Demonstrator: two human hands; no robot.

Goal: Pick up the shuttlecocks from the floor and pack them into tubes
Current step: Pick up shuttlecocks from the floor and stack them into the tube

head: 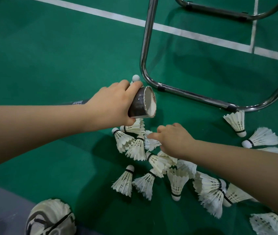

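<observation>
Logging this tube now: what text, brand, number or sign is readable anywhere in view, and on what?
No text here can be quoted.
On the tube held by the left hand: a pale label near the wrist, its print too small and blurred to read.
On the shuttlecocks: plain black bands, no readable print.
On the shoe: no readable text.
On the floor: white lines only, no words.

Only one spot of print to be found: a small grey label (pixel 77 102) on the dark tube (pixel 139 106), on the stretch showing beyond the wrist of the left hand (pixel 111 106) gripping it. Short rows of tiny pale characters there, too small and blurred to read. Nothing else legible anywhere on the floor (pixel 50 56).
</observation>
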